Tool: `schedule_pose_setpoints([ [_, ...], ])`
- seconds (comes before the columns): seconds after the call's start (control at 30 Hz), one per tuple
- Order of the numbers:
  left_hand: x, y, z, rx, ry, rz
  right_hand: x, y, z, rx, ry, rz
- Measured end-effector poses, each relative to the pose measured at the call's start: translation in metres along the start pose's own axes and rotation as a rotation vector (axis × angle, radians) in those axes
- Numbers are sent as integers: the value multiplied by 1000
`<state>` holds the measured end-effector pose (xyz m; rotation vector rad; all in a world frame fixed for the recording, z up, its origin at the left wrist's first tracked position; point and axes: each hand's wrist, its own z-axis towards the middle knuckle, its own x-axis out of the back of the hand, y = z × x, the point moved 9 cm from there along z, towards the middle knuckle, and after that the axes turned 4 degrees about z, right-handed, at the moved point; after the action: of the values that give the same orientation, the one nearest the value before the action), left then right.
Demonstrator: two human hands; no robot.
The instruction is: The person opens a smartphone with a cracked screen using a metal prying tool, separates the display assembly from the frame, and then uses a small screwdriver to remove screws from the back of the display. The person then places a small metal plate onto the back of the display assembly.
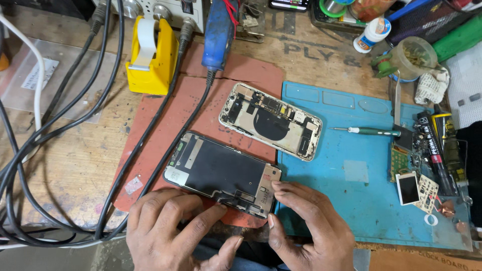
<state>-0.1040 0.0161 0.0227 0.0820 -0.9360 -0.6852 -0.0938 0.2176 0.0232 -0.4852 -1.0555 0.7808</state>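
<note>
We have both hands at the near edge of the screen, which lies face down on the red mat. Our left hand presses its fingertips against the screen's near long edge without closing round it; our right hand pinches the right-hand corner between thumb and forefinger. The screen's long axis runs from far left to near right, just ahead of both hands. The open phone body lies beyond it, farther from us, nearer our right hand.
</note>
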Motion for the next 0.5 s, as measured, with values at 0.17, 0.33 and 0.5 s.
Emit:
schedule_pose_setpoints([
  [0.17, -1, 1, 1, -5, -16, 8, 0, -5, 2, 39, -9, 3],
  [0.33, -1, 1, 0, 0, -11, 10, 0, 3, -4, -2, -5, -20],
  [0.5, -1, 2, -1, -9, -2, 32, 5, 21, -31, -17, 59, 233],
])
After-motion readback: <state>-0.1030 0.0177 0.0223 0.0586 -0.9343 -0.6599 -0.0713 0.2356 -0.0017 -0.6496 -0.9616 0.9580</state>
